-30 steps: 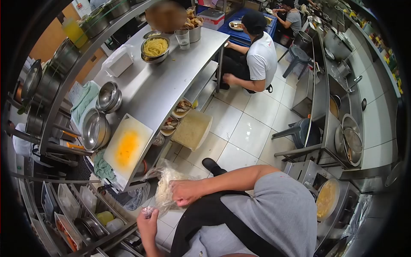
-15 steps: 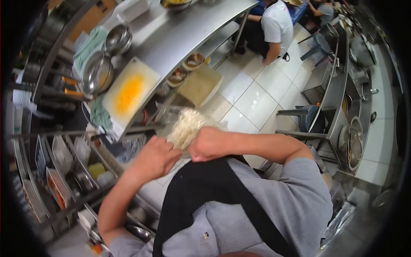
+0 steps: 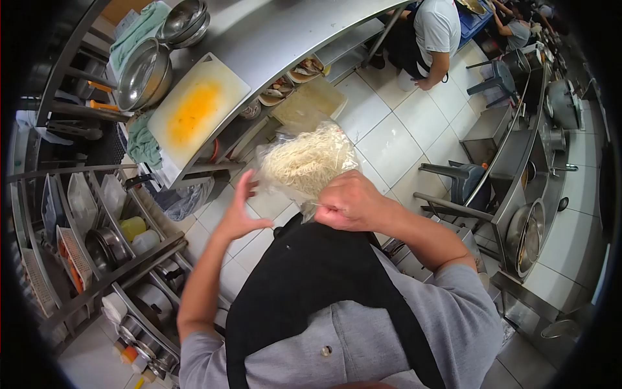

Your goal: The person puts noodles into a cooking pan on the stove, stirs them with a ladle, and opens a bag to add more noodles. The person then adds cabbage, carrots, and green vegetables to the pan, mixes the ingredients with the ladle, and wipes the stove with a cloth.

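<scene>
A clear plastic bag of pale noodles hangs in front of my chest, above the tiled floor. My right hand is closed in a fist on the gathered near end of the bag. To the left of the bag, my left hand is open, thumb and fingers spread apart, with nothing in it. The bag's near corner is partly hidden behind my right fist.
Ahead is a steel counter bearing an orange-stained cutting board and metal bowls. A rack with containers stands left. On the right are a plastic stool and steel benches. A co-worker stands farther off.
My left hand has come off the bag, moved left and opened. My right hand still grips the bag, now a little farther right, and more of the noodles show.
</scene>
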Demonstrator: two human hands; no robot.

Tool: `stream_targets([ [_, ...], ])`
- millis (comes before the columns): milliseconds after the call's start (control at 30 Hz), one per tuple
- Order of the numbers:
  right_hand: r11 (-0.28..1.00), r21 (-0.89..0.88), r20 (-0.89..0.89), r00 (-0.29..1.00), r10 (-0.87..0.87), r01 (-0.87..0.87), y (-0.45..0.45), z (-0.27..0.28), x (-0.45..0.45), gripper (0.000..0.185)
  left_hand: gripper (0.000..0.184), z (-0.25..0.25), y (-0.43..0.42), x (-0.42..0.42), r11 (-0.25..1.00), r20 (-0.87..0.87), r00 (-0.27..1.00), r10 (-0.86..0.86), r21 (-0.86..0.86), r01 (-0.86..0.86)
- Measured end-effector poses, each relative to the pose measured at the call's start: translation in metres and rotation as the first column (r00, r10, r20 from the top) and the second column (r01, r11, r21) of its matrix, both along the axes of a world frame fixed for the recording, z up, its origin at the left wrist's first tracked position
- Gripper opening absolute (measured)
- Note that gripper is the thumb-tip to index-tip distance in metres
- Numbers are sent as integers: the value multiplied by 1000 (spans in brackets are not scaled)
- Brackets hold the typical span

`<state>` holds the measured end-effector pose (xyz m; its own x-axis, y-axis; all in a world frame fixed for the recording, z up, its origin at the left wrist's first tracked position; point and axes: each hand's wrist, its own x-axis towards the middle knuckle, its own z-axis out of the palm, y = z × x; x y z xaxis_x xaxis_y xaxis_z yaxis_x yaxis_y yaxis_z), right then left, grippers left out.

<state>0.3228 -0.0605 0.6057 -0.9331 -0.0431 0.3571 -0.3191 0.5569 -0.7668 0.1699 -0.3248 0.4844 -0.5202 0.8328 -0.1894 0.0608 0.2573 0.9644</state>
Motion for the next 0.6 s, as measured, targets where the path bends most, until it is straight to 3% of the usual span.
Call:
stream_targets([
  [33, 1000, 8, 7, 1000, 0, 0, -3, -3, -6, 25, 117, -28, 20, 18, 987, 124, 987, 101, 113, -115],
  [100, 1000, -19, 65, 998, -23, 24, -4, -11, -19, 26, 106, -88, 62, 31, 960, 349, 931, 109, 204, -189],
  [167, 998, 4, 138, 989, -56, 56, 6, -18, -28, 20, 88, -148, 85, 42, 998, 614, 789, -27, 61, -14],
  [200, 997, 20, 199, 976, -83, 81, 17, -23, -34, 15, 77, -142, 103, 53, 980, 738, 674, 12, 124, -153],
  [233, 957, 112, 11, 963, -270, 267, 39, -34, -29, 16, 65, -135, 120, 64, 940, 846, 532, 31, 157, -304],
  [267, 863, 165, -168, 876, -452, 477, 61, -45, -24, 24, 65, -141, 126, 71, 936, 853, 521, 35, 154, -315],
  [300, 807, 47, 61, 805, -591, 589, 93, -84, -3, 34, 59, -150, 136, 71, 938, 891, 452, 44, 119, -326],
  [333, 765, -89, 478, 701, -529, 638, 119, -150, 28, 45, 52, -159, 147, 70, 937, 923, 382, 56, 83, -339],
  [367, 684, -220, 786, 542, -298, 695, 131, -223, 63, 56, 52, -172, 149, 78, 936, 926, 371, 66, 71, -344],
  [400, 573, -286, 905, 413, -102, 768, 121, -288, 98, 68, 50, -185, 151, 87, 936, 908, 393, 147, 0, -351],
  [467, 481, -301, 909, 400, -115, 823, 80, -329, 101, 65, 51, -207, 169, 93, 927, 800, 516, 306, -127, -353],
  [567, 367, -279, 925, 351, -144, 887, 67, -332, 74, 61, 56, -243, 172, 82, 884, 805, 390, 448, -334, -327],
  [600, 427, -261, 927, 349, -141, 866, 75, -338, 62, 59, 56, -249, 171, 74, 881, 797, 393, 459, -354, -312],
])
